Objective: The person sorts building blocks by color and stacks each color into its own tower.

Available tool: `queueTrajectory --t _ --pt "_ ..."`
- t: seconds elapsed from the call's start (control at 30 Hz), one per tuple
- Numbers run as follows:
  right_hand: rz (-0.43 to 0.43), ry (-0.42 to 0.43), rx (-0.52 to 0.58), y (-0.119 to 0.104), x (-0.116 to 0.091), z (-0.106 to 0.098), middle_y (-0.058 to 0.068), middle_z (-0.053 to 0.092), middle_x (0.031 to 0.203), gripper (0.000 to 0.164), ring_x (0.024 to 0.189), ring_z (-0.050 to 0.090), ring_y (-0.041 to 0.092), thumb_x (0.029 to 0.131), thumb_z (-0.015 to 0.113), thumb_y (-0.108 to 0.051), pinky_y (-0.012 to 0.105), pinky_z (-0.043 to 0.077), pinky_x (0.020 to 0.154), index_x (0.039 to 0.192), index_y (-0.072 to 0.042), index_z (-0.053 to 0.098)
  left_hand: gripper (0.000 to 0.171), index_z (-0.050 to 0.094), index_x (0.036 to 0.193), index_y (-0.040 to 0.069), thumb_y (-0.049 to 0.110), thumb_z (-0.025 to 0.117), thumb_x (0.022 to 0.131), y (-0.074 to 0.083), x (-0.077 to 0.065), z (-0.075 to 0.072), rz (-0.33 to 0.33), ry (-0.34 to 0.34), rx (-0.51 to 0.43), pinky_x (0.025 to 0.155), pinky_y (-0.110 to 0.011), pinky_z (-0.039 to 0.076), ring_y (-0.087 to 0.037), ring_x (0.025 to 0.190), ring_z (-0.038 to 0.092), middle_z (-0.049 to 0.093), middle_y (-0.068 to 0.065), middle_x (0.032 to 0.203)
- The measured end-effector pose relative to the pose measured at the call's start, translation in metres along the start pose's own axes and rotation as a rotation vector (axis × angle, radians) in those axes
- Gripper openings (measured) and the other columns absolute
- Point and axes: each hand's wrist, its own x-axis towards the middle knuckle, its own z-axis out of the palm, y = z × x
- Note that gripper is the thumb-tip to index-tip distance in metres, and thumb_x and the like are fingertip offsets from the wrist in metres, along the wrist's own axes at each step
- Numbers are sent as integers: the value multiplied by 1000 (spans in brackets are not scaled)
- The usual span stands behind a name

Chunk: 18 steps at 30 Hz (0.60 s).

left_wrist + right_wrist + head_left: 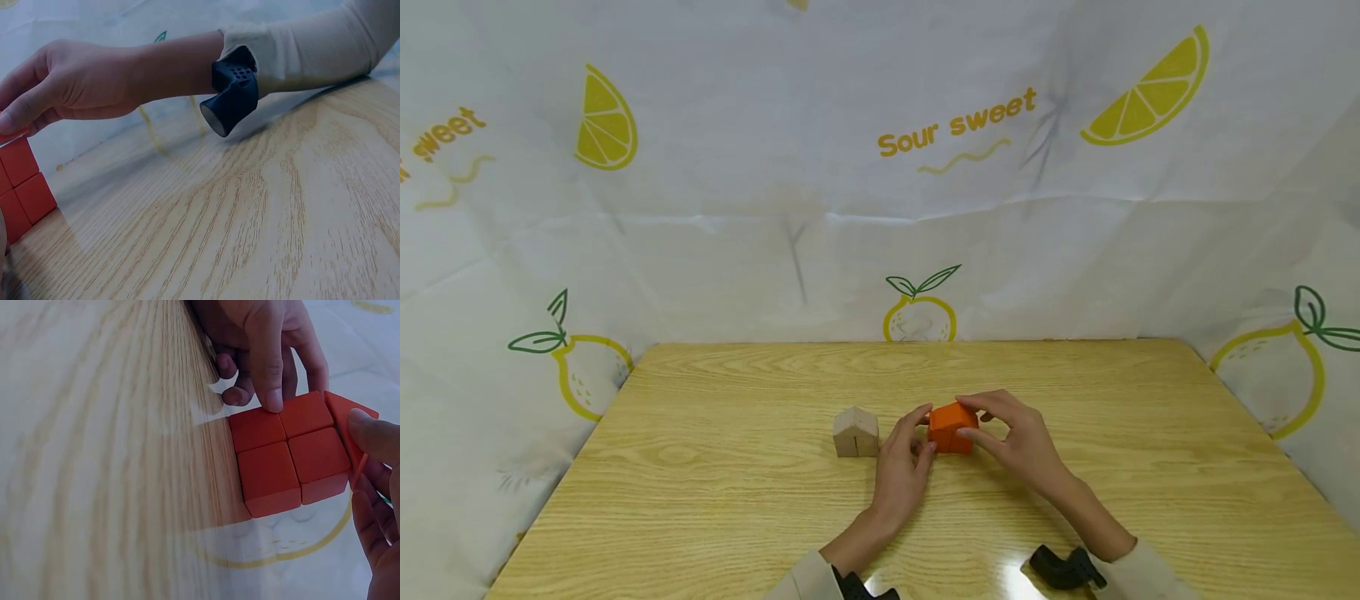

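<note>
Orange cubes (269, 478) stand stacked two by two on the table, with an orange triangular block (342, 415) on top like a roof. My left hand (901, 471) grips the left side of the stack, thumb in front and fingers behind. From the right, my right hand (1024, 442) pinches the triangular block between thumb and fingers. In the right wrist view the triangular block sits against the upper cubes, slightly tilted, with a thin gap showing. The left wrist view catches only part of the cubes (20, 161), below the right hand.
A plain wooden house-shaped block stack (856, 433) stands just left of the left hand, with a pointed top. Both sit on a wood-grain table (700, 500). White cloth (760, 167) printed with lemons hangs behind and at the sides. Black devices (1063, 568) are strapped at the wrists.
</note>
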Motion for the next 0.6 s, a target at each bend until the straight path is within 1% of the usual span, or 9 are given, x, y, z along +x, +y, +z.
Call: queueTrajectory --t 0.17,0.27,0.4,0.6 --pt "10 -20 2 -4 2 -1 5 66 105 49 83 58 15 67 82 4 27 50 66 114 -1 68 50 49 135 6 -4 64 89 0 0 0 2 2 0 58 -21 45 -10 68 52 58 -7 119" --pt "35 -32 4 -5 2 -1 4 66 106 48 85 58 13 69 82 2 30 50 66 115 -2 68 51 49 135 7 -4 65 88 -1 0 1 7 3 5 58 -21 45 -10 68 52 58 -8 119" --pt "55 -44 6 -3 2 0 3 66 108 48 87 58 12 70 82 1 31 51 67 116 -3 68 51 49 135 6 -5 65 88 -1 1 1 17 8 7 58 -21 45 -10 68 52 58 -8 118" --pt "52 -45 5 -3 1 1 4 66 108 48 87 58 13 70 82 2 30 51 67 116 -3 68 51 50 135 7 -5 65 88 -1 0 1 12 6 5 59 -21 45 -10 68 51 58 -7 119"
